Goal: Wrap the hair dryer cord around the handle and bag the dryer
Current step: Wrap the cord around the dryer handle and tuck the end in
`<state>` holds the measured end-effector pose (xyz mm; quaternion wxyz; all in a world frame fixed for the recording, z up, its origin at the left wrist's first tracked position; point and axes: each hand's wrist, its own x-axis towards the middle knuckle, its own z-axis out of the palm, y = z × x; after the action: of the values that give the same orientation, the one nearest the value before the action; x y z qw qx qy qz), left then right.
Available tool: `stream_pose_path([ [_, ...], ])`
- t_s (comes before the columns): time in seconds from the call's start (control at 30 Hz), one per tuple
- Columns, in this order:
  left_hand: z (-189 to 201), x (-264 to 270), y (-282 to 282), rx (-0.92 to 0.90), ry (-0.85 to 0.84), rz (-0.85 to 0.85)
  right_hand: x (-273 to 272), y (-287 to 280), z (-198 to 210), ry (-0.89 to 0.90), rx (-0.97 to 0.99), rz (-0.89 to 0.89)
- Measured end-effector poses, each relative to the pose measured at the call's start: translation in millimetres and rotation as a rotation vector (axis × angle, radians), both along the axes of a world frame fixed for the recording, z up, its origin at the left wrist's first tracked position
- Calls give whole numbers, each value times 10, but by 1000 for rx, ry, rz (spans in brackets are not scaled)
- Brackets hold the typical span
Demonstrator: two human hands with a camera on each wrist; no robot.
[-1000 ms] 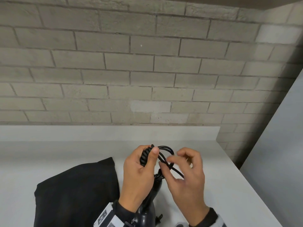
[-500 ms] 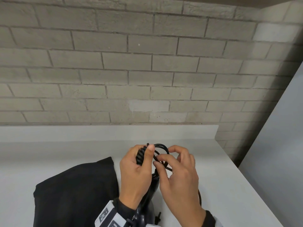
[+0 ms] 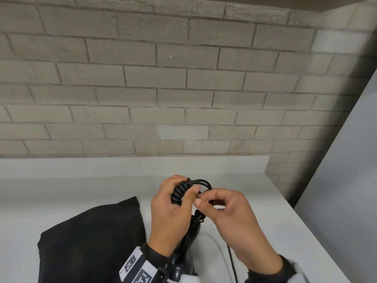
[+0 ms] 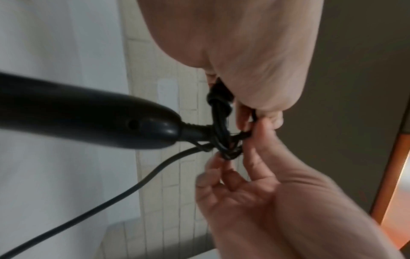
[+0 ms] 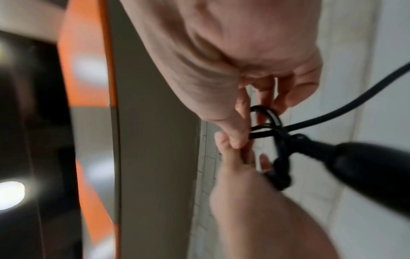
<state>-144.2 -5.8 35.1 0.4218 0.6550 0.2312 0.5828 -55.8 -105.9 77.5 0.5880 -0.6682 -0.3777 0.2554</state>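
Gripping the coiled cord (image 3: 180, 192) at lower centre of the head view, the left hand (image 3: 170, 217) held the bundle above the dryer handle (image 3: 191, 235). The right hand (image 3: 234, 219) pinched a loop just right of it. A black bag (image 3: 91, 240) lay at lower left.

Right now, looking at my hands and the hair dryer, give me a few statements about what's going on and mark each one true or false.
1. The left hand holds a bundle of coiled cord. True.
2. The hair dryer is already inside the black bag. False: it is outside the bag, in the hands above the counter.
3. The right hand pinches a strand of cord. True.
4. The black bag lies to the right of both hands. False: it lies to their left.
5. Some cord hangs loose. True.
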Motion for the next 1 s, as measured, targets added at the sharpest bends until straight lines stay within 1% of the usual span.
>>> stream_pose_path([
  [0.07,17,17,-45,-98,-12,-24,-31,30,-84,-88,60,-71],
  [0.13,24,23,-69,-141,-34,-48,-53,62,-168,-117,115,-100],
  [0.27,14,14,-59,-177,-58,-49,-57,74,-269,-177,155,-73],
  [0.37,14,5,-41,-183,-64,-43,-80,58,-324,-124,247,-44],
  [0.5,20,-9,-52,-175,-79,-52,-56,39,-358,82,367,-54],
  [0.57,31,-9,-67,-178,-76,-70,-40,55,-372,86,382,-62],
  [0.6,34,-6,-75,-182,-76,-84,-41,73,-389,33,385,-75],
  [0.7,34,19,-102,-222,-93,-134,-63,126,-476,-293,364,-147],
  [0.73,37,31,-117,-236,-102,-150,-61,144,-505,-364,361,-165],
  [0.9,28,76,-155,-331,-147,-230,-41,227,-578,-514,324,-277],
  [1.0,13,57,-119,-336,-167,-198,-52,206,-582,-562,311,-238],
])
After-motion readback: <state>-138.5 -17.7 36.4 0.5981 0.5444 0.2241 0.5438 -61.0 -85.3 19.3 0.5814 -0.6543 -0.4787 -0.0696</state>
